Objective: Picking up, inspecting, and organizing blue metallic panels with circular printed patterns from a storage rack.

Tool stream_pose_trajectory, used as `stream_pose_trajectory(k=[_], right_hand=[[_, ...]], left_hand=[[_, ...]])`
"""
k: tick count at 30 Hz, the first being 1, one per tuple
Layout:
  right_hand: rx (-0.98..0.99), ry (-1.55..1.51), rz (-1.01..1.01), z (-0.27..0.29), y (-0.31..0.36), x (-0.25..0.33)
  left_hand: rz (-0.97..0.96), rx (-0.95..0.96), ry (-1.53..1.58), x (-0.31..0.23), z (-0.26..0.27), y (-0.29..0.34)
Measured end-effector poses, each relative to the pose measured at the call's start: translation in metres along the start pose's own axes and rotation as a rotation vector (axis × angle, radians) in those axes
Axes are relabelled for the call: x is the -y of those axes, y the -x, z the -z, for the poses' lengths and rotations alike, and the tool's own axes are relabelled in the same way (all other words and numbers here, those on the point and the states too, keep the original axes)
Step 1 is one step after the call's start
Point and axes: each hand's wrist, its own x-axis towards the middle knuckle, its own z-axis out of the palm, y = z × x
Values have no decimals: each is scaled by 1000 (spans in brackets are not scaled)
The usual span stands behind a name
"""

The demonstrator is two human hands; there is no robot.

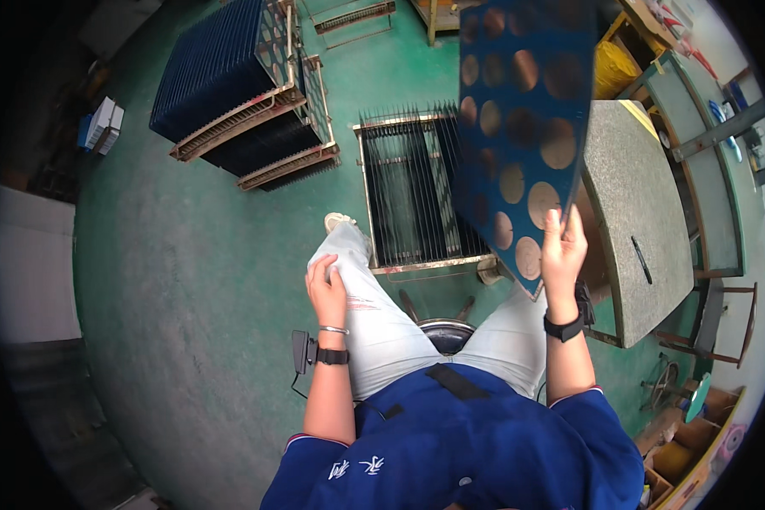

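My right hand [563,255] grips the lower right edge of a flat blue panel [506,127] with rows of copper-coloured round spots, between thumb and fingers. The panel stands tilted on edge, its top running past the upper rim of the view. My left hand [325,285] rests on my left thigh near the knee, fingers loosely apart and holding nothing. Between my feet and beyond, a metal slotted rack [433,264] sits on the floor. Thin dark panels [416,195] stand upright in it, and the raised panel hides its right side.
Two metal racks [229,127] full of dark blue panels are stacked at the far left. A stone-topped table [637,195] with a black pen [642,259] stands on the right. Beyond it are a yellow bag [616,68] and a bench [697,153]. A stool [444,334] is under me.
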Motion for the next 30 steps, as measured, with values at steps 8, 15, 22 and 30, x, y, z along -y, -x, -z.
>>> stream_pose_trajectory(k=[8,15,22,30], right_hand=[[95,116,54,-67,20,-73],[242,241,-48,-94,17,-90],[262,306,25,-126,-15,-111],[440,664,41,-167,17,-202]], left_hand=[[84,-13,-419,-5,-22,-12],[125,31,-473,-2,-20,-28],[147,42,-473,-5,-20,-31],[126,42,-479,-9,-25,-35]])
